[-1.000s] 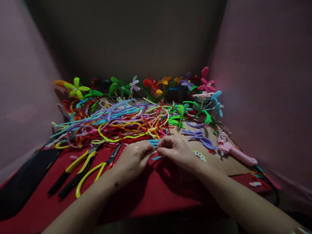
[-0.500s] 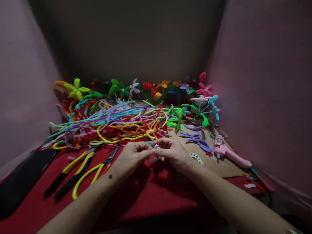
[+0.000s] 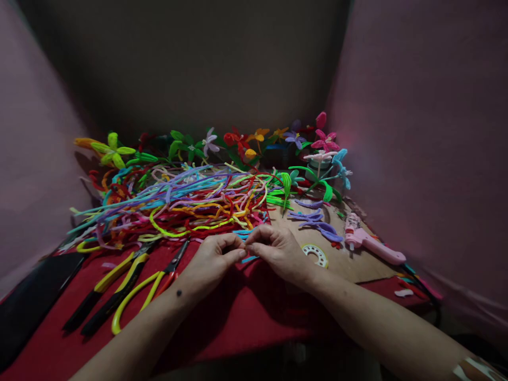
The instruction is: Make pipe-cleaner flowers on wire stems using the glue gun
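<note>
My left hand (image 3: 217,257) and my right hand (image 3: 278,253) meet at the fingertips above the front of the red-covered table (image 3: 222,328). Both pinch closed, and what sits between the fingers is hidden or too small to make out. Light-blue pipe cleaner pieces (image 3: 242,233) show just behind the fingers, with another blue bit (image 3: 250,259) below them; I cannot tell whether the hands touch these. A white ring-shaped spool (image 3: 316,256) lies to the right of my right hand. Scissors with yellow handles (image 3: 148,280) rest left of my left hand.
A tangled heap of coloured pipe cleaners (image 3: 174,206) spreads behind the hands. Yellow-and-black pliers (image 3: 107,288) lie at left near a black object (image 3: 35,301). On cardboard (image 3: 357,272) are purple loops (image 3: 323,230) and a pink glue gun (image 3: 375,244). Pipe cleaner flowers (image 3: 238,140) line the back.
The small whitish tuft seen between my fingers earlier is now out of sight. My fingertips have drawn closer together. The view has shifted slightly, with the table's things appearing further left.
</note>
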A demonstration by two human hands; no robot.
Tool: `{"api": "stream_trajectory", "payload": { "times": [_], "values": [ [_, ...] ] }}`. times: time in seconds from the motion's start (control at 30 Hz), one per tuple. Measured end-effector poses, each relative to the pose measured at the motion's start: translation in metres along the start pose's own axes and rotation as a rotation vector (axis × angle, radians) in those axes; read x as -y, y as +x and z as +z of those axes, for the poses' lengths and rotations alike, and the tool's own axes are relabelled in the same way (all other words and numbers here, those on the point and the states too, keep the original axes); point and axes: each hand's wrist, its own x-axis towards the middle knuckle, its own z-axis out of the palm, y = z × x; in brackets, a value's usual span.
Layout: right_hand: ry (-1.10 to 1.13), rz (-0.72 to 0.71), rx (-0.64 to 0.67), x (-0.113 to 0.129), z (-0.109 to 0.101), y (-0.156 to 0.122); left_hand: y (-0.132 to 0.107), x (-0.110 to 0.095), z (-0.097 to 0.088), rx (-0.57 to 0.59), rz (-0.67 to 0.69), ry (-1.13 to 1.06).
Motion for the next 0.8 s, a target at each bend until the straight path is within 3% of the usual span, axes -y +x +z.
{"api": "stream_trajectory", "payload": {
  "times": [0.13,0.23,0.43,0.57,0.8],
  "values": [
    [0.219,0.127,0.02,-0.001,-0.002,0.002,0.001,0.003,-0.002,0.038,-0.092,-0.142],
    [0.372,0.249,0.07,-0.004,-0.002,0.004,0.002,0.007,-0.003,0.032,-0.089,-0.235],
    [0.462,0.181,0.036,-0.008,0.006,0.002,0.001,0.012,-0.001,0.033,-0.101,-0.307],
    [0.471,0.179,0.075,-0.009,0.006,0.001,0.003,0.015,-0.002,0.126,-0.101,-0.39],
    [0.523,0.251,0.045,-0.006,0.004,0.002,0.007,0.019,-0.003,0.195,-0.144,-0.524]
  ]
}}
